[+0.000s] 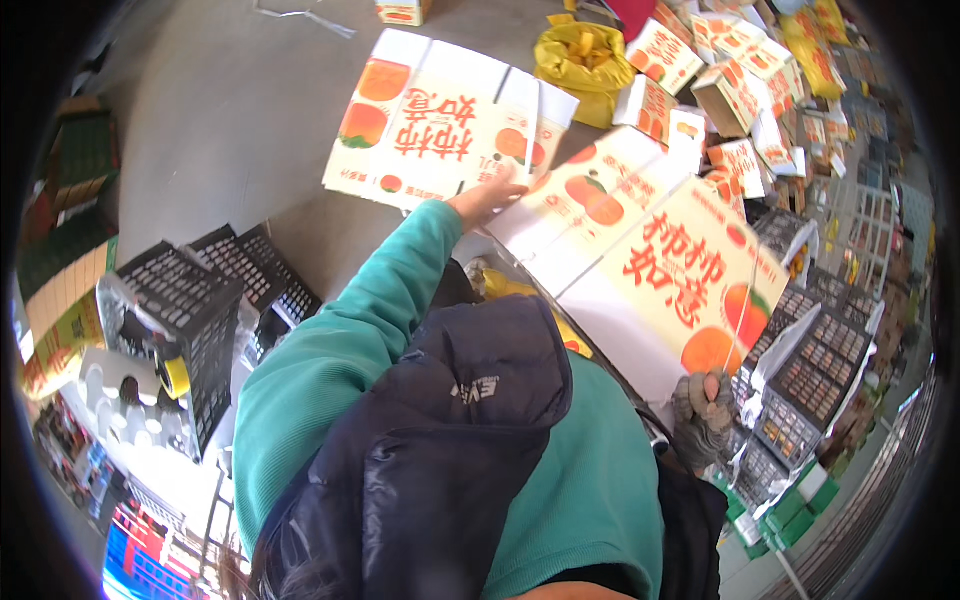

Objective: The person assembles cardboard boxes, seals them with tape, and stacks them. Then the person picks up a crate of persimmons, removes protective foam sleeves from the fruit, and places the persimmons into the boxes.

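Two bundles of flat cardboard cartons printed with persimmons and red writing lie before me, bound with straps. My bare left hand (491,198) is at the near corner of the left bundle (442,127), its fingers on the printed face close to a white strap. The right bundle (637,247) slants across, close to my body. At its lower right corner, my right hand (705,412), in a grey knitted fingerless glove, is closed on a thin pale strap (744,315) that runs over the cartons. The palm sides of both hands are hidden.
Open printed cartons (727,97) are heaped at the upper right beside a yellow sack (585,71). Black plastic crates (814,345) stand at the right, and more crates (180,300) stand at the left with a yellow tape roll (175,376). Grey floor (217,112) shows at the upper left.
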{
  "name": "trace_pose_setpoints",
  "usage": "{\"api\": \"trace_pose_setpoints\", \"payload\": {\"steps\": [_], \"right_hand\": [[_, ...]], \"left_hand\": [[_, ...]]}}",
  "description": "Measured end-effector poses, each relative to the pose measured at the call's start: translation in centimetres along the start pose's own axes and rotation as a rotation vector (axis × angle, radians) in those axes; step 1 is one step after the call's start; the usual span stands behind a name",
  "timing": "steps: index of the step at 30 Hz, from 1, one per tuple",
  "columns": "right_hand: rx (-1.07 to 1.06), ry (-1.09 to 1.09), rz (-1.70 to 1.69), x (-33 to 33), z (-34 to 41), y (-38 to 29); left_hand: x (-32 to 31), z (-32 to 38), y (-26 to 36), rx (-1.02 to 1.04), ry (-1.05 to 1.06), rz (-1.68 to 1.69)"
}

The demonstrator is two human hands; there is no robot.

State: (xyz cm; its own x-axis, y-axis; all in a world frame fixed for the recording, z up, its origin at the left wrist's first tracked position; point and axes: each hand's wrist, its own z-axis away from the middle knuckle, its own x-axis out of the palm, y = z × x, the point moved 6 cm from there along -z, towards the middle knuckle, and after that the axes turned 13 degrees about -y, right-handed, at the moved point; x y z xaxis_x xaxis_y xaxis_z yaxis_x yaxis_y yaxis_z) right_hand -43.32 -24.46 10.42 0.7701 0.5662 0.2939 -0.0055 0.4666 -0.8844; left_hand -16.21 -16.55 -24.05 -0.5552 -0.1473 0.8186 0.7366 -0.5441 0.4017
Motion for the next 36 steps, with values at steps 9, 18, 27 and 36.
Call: {"api": "trace_pose_setpoints", "payload": {"steps": [9, 18, 27, 36], "right_hand": [[0.068, -0.502, 0.113, 9.2, -16.7, 7.3], [0.408, -0.530, 0.485, 7.3, -24.4, 27.2], [0.482, -0.566, 0.595, 3.2, -22.4, 25.5], [0.420, -0.475, 0.524, -2.1, -14.9, 21.4]], "left_hand": [[-8.6, 21.3, 11.7, 0.442, 0.850, -0.591], [-15.7, 25.1, 6.9, 0.386, 1.119, -0.750], [-11.5, 26.2, -16.9, 0.037, 1.244, -1.069], [2.2, 27.7, -43.7, -0.005, 0.916, -0.545]]}}
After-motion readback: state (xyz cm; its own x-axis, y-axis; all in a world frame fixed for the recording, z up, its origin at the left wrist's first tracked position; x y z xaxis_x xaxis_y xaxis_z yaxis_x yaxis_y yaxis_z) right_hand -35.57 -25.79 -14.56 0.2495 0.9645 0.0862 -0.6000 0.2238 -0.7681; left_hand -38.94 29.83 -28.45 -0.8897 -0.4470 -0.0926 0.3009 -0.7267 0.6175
